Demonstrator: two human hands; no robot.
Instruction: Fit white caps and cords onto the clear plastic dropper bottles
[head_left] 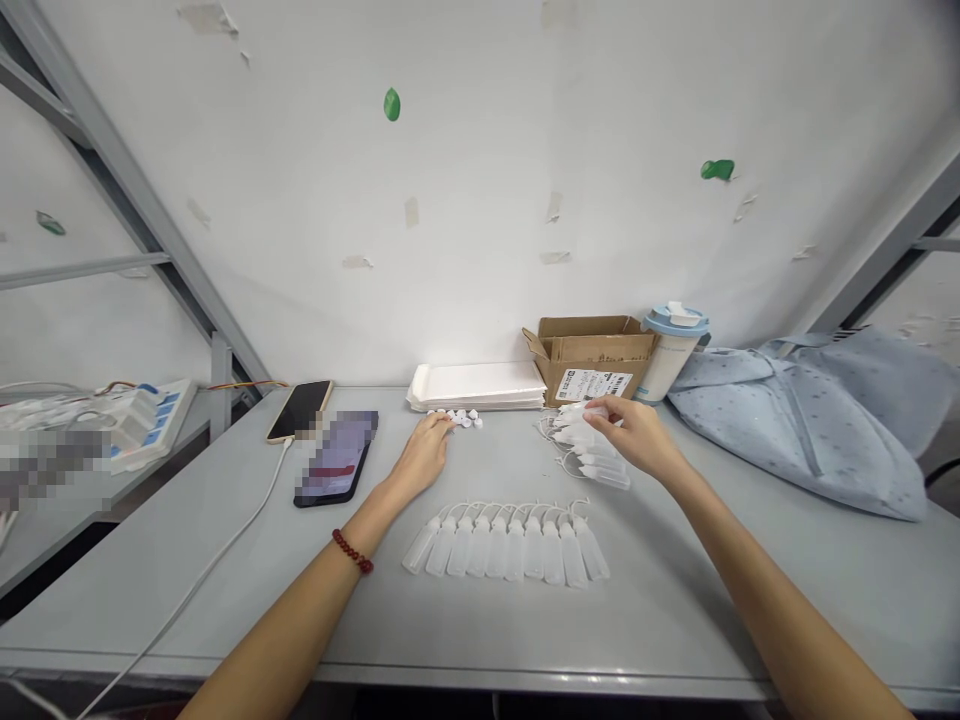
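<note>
My left hand (424, 452) reaches forward on the grey table (225, 560), fingertips at a small cluster of white caps (459, 417); whether it pinches one is unclear. My right hand (630, 430) is closed on a small clear plastic bottle (579, 411) above a loose pile of similar bottles (592, 455) with thin white tethers. Closer to me, several capped clear bottles (506, 545) lie side by side in a neat row.
Behind the caps lies a stack of white padded envelopes (480, 385), then an open cardboard box (592, 360) and a lidded cup (671, 350). Two phones (300, 410) (337, 458) lie at the left, one on a white cable. A pale blue bag (810, 420) fills the right.
</note>
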